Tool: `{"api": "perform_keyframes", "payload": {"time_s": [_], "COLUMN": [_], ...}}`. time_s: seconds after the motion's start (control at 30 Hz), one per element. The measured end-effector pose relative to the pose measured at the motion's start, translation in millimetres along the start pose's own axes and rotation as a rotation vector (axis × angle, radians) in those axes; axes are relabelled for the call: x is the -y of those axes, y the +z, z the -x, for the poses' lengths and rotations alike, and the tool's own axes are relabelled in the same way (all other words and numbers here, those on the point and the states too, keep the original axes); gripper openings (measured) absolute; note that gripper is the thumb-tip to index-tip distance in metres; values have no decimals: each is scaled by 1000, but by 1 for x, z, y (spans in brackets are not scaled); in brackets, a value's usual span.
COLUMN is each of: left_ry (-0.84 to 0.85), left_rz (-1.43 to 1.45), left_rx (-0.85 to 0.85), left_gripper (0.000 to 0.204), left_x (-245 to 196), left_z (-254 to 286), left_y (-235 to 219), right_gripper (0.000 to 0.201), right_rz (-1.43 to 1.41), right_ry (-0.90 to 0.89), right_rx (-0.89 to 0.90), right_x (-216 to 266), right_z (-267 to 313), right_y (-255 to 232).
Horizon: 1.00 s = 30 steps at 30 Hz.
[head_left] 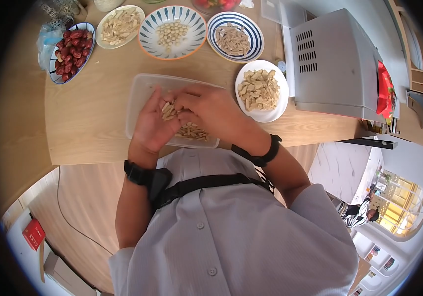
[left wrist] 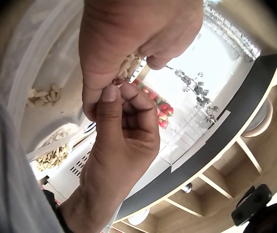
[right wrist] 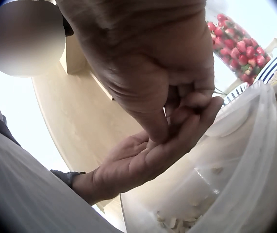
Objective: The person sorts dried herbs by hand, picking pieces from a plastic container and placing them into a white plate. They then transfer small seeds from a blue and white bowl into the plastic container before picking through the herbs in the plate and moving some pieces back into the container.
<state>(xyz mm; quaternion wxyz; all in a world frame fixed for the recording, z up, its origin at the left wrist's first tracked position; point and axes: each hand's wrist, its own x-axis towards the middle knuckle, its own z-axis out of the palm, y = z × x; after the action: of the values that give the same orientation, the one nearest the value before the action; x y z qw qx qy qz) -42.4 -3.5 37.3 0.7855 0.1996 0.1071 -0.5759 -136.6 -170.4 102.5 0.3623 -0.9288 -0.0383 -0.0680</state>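
Note:
My left hand [head_left: 150, 123] is palm up over a translucent plastic box [head_left: 135, 101], holding several pale dried slices [head_left: 168, 111] in its cupped fingers. From the right, my right hand [head_left: 216, 111] reaches over to meet its fingertips. In the left wrist view the right thumb and forefinger pinch together at a tiny piece [left wrist: 118, 83], right against the left fingers; its kind I cannot tell. More slices [head_left: 192, 132] lie in the box below the hands. Seen from the right wrist, the right fingers [right wrist: 187, 99] overlap the left hand [right wrist: 143, 162] and hide most of what is between them.
Behind the box stand an oval dish of red dates [head_left: 73, 52], a plate of pale slices [head_left: 120, 25], a patterned bowl of whitish seeds [head_left: 172, 33] and a blue-striped plate [head_left: 258, 42]. A white plate [head_left: 281, 106] of chips and a grey appliance [head_left: 334, 64] are on the right.

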Motion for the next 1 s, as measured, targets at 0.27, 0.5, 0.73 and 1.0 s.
{"api": "perform_keyframes", "payload": {"time_s": [0.27,0.5,0.73,1.0], "left_ry": [1,-24,-52,-51], "left_rz": [7,22,53,69], "left_rx": [32,44,119,129], "left_gripper": [55,60,61,59], "left_x": [-1,-2,-4,-4], "left_z": [-1,-3,-4,-6], "left_y": [5,-11,-17,-15], "right_gripper": [17,27,27,22], "right_rz": [-96,272,298,224], "right_ry": [-23,-177,-229,-177], "right_rx": [-58,-60,-47,-43], "right_x": [-8,-5,-3,-1], "right_z": [4,-2,-5,-6], "right_y": [0,6,13,8]}}
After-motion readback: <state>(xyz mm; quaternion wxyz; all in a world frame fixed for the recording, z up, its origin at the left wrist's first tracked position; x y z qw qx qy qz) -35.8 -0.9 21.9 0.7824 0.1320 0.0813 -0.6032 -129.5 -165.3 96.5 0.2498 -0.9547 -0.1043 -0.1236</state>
